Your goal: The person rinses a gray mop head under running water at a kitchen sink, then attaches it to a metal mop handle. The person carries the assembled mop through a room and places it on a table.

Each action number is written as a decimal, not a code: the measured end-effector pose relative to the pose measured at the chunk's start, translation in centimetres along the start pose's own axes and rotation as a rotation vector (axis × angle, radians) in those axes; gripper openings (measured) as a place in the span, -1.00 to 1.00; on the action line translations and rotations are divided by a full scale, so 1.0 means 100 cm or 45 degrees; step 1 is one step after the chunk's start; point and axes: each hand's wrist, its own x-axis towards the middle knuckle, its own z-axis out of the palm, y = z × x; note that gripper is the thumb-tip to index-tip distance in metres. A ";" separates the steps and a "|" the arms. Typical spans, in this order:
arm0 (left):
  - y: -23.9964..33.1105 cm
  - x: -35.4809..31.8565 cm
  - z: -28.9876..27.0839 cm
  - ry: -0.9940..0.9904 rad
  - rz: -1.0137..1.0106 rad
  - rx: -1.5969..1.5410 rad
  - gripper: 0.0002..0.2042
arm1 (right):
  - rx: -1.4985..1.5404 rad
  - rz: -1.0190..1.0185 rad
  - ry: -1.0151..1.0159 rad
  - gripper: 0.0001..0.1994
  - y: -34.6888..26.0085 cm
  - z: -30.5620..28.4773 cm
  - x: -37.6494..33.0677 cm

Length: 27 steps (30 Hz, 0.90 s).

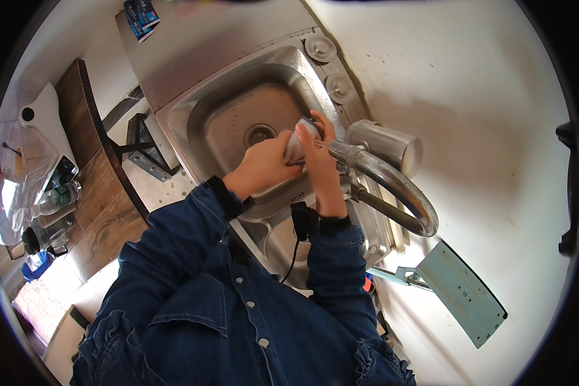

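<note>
Rounded, smooth pale-grey object (293,153) clasped between left hand (267,161) and right hand (319,156).
Beneath both hands, a silver steel basin (228,117); the object looks light and stiff, probably slippery if wet, best held around its curved sides.

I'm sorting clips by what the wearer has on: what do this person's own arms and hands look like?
The left hand and right hand are bare. The denim sleeves are dark blue, with ruffled seams higher up. Black cuffs show at both wrists; a small black device with a thin black cable sits at the right one.
</note>
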 end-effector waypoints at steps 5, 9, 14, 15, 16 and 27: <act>-0.012 0.008 -0.005 -0.330 0.028 -0.868 -0.51 | -0.306 -0.577 -0.179 -0.44 -0.008 -0.022 0.002; -0.006 0.007 -0.003 -0.488 -0.070 -0.727 -0.56 | -0.342 -0.599 -0.422 -0.50 -0.010 -0.026 0.004; 0.006 0.005 0.010 -0.124 0.364 -0.378 -0.66 | -0.563 -0.699 -0.304 -0.40 -0.005 -0.021 0.003; 0.007 0.005 0.013 -0.078 0.373 -0.357 -0.68 | -0.554 -0.643 -0.303 -0.38 -0.003 -0.020 0.003; 0.006 0.004 0.015 -0.037 0.378 -0.344 -0.69 | -0.540 -0.590 -0.302 -0.35 -0.002 -0.019 0.003; 0.000 0.003 0.019 -0.047 0.228 -0.011 -0.83 | -0.586 -0.409 -0.067 -0.65 -0.001 0.001 -0.009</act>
